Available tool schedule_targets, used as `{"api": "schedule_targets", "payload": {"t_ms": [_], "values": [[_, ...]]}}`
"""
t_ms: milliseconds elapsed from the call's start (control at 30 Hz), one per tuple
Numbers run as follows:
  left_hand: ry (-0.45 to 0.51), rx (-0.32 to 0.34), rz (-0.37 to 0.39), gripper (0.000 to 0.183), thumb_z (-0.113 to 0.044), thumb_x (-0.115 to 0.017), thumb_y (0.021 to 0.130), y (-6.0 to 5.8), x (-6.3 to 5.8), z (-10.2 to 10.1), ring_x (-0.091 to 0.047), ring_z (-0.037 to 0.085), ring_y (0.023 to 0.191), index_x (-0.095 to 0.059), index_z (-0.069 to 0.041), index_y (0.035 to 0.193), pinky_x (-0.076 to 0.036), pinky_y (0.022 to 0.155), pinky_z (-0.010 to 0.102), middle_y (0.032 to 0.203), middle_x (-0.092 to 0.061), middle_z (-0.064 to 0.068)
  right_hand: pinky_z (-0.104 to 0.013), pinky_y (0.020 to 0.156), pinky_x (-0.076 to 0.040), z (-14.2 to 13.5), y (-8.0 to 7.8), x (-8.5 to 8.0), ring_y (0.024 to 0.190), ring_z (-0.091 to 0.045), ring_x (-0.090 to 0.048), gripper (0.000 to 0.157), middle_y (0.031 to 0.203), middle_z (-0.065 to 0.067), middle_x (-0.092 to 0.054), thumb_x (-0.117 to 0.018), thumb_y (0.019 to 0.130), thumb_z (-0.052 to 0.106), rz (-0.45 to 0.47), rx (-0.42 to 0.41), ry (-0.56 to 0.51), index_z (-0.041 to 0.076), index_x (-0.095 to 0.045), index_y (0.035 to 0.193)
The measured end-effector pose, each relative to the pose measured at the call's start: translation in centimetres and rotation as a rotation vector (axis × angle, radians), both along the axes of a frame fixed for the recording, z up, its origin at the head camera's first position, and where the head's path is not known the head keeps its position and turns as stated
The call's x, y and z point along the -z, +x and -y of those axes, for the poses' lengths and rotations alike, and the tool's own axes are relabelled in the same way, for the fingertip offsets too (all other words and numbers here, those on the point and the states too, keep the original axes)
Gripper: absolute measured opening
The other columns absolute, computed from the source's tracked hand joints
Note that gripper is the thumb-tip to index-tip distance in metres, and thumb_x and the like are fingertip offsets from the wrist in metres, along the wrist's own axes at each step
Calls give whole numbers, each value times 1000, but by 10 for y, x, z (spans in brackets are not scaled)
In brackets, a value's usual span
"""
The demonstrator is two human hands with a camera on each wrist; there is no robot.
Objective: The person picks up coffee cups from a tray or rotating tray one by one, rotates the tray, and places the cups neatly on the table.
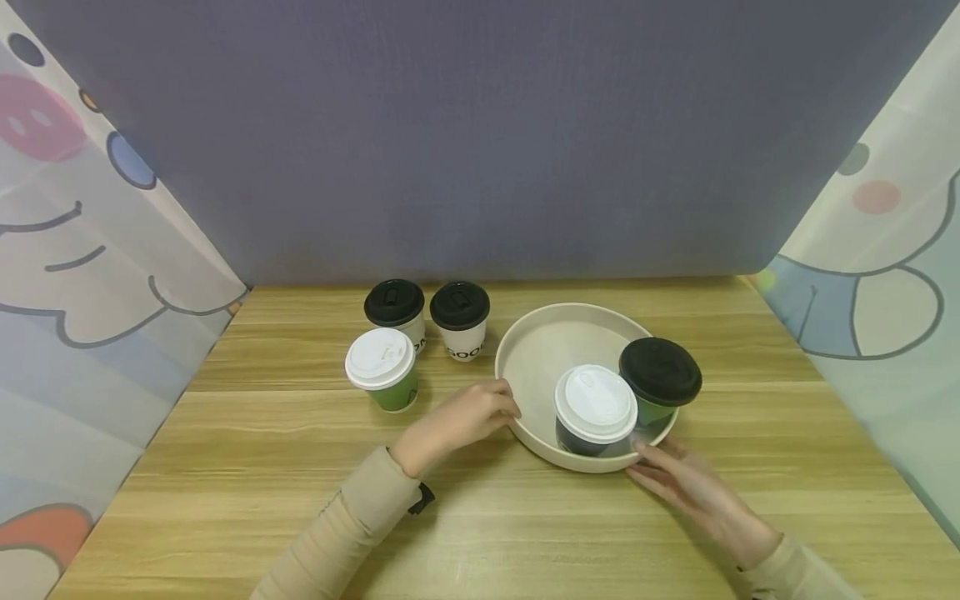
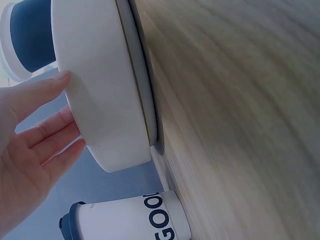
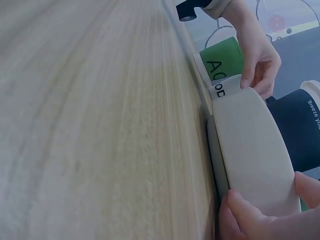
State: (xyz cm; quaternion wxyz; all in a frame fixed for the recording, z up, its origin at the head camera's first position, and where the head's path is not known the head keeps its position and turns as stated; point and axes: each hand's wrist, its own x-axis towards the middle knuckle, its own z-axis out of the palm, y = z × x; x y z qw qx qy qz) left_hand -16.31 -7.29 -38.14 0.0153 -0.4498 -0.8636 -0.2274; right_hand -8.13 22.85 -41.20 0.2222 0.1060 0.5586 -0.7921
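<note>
A round cream tray lies on the wooden table with both hands at its edge. My left hand pinches the left rim, its thumb against the wall and the fingers over the edge. At the front right, my right hand grips the rim; the right wrist view shows fingertips low on the tray's outer wall. Inside the tray stand a dark paper cup with a white lid and a green cup with a black lid, the latter near the right rim.
Left of the tray are a green cup with a white lid and two white cups with black lids, one close to the tray, the other farther left. A grey panel rises behind the table; printed curtains flank it.
</note>
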Motion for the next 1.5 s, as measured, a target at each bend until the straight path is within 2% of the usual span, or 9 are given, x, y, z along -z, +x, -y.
{"api": "schedule_targets", "payload": {"t_ms": [267,500,733,1067,1500], "values": [[-12,-11,-9,13,-8,-65,78,0,0,-1,-57,9,78,-68,-8,90,-44,71,13,86,-59,-1,-30,91,-41,2,0,2,94,-14,-56,76,110,-10,-43,-49,91,15,23,12,43,-8,8,136],[-46,-40,-22,22,-17,-60,83,3,-6,-4,-57,11,80,-64,-8,103,-45,71,17,95,-60,2,-29,91,-40,2,0,3,94,-14,-55,76,110,-10,-42,-48,91,16,11,10,44,-7,9,136],[-2,-44,-78,30,-19,-57,86,3,-17,-11,-57,13,88,-57,-7,114,-46,78,22,102,-59,5,-29,92,-39,1,1,3,96,-14,-55,79,114,-11,-38,-48,91,16,17,2,13,-5,14,136],[48,-16,-110,30,-18,-54,88,3,-37,-24,-54,16,102,-56,-6,116,-40,90,24,109,-57,6,-29,92,-39,1,1,2,97,-13,-54,77,116,-12,-37,-47,92,17,9,-3,28,-5,12,137],[68,15,-176,31,-20,-54,88,3,-56,-39,-53,14,102,-56,-6,115,-40,90,22,109,-57,4,-28,93,-38,1,2,3,97,-12,-54,76,116,-11,-37,-46,92,17,1,-9,20,-5,13,136]]}}
